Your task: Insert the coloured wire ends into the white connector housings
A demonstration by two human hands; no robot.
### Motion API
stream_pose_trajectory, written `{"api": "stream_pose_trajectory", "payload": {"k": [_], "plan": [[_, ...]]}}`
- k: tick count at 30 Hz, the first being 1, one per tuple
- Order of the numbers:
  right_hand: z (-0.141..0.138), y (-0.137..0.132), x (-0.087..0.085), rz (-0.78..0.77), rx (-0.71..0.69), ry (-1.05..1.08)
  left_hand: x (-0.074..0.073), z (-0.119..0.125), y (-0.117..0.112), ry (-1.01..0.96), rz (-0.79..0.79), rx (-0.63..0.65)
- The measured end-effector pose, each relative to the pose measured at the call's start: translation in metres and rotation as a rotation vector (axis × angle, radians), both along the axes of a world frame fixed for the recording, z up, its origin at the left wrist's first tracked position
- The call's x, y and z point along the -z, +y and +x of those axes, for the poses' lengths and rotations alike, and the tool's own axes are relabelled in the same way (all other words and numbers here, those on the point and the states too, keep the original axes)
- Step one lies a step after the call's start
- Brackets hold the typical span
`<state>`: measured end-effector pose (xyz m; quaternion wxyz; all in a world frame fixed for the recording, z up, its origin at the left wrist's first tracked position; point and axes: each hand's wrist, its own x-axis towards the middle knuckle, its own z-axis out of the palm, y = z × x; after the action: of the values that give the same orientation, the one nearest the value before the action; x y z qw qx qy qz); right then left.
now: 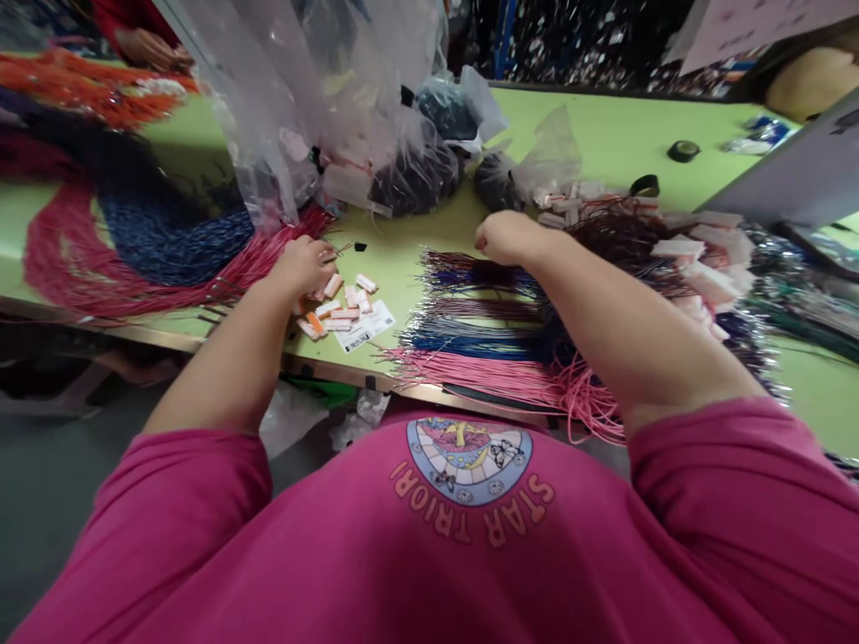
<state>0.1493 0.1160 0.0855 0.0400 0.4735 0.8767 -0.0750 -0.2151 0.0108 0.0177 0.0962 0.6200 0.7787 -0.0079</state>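
My left hand (309, 266) is curled closed above a small heap of white and orange connector pieces (345, 313). Thin wire tips poke out past its fingertips. Under the heap lies a printed white label (369, 324). Red wires (248, 268) and blue wires (174, 246) stretch out to the left of this hand. My right hand (506, 238) is closed above the far end of sorted wire bundles, and what its fingers hold, if anything, is hidden. Below it lie purple wires (470, 273), blue wires (463, 335) and pink wires (476, 371), their stripped ends facing left.
Clear plastic bags (416, 174) of dark parts stand at the back of the green table (395, 246). White connector housings (711, 268) with dark wires lie beyond my right forearm. A tape roll (684, 150) sits farther back. Another person's hand (151, 49) is near orange wires (100, 89).
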Motion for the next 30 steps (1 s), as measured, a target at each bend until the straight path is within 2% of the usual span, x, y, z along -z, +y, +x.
{"api": "stream_pose_trajectory", "payload": {"k": [3, 6, 8, 13, 16, 18, 21, 23, 24, 26, 30], "plan": [[0.03, 0.016, 0.051, -0.026, -0.027, 0.034, 0.0, 0.001, -0.003, 0.048, 0.067, -0.02], [0.048, 0.024, 0.073, 0.022, -0.019, 0.131, -0.001, 0.0, -0.002, 0.067, 0.093, -0.041], [0.048, 0.025, 0.075, 0.058, 0.023, 0.186, -0.001, -0.001, 0.002, 0.075, 0.066, -0.054], [0.046, 0.025, 0.066, 0.046, 0.095, 0.26, -0.003, 0.0, 0.009, 0.068, 0.0, -0.022], [0.055, 0.027, 0.064, 0.058, 0.123, 0.357, -0.01, 0.002, 0.003, 0.073, 0.034, -0.013], [0.062, 0.031, 0.065, 0.066, 0.135, 0.458, -0.016, 0.005, -0.001, 0.035, 0.12, -0.039], [0.069, 0.035, 0.065, 0.024, 0.167, 0.666, -0.027, 0.013, 0.0, -0.245, 0.386, -0.206], [0.07, 0.032, 0.063, -0.039, 0.165, 0.798, -0.034, 0.022, 0.007, -0.63, 0.506, -0.384], [0.069, 0.03, 0.06, -0.07, 0.149, 0.848, -0.037, 0.027, 0.01, -0.874, 0.504, -0.469], [0.067, 0.022, 0.053, -0.111, 0.092, 0.907, -0.043, 0.043, 0.017, -1.318, 0.349, -0.514], [0.062, 0.004, 0.042, -0.156, 0.017, 0.916, -0.046, 0.089, 0.026, -1.678, 0.171, -0.493]]}}
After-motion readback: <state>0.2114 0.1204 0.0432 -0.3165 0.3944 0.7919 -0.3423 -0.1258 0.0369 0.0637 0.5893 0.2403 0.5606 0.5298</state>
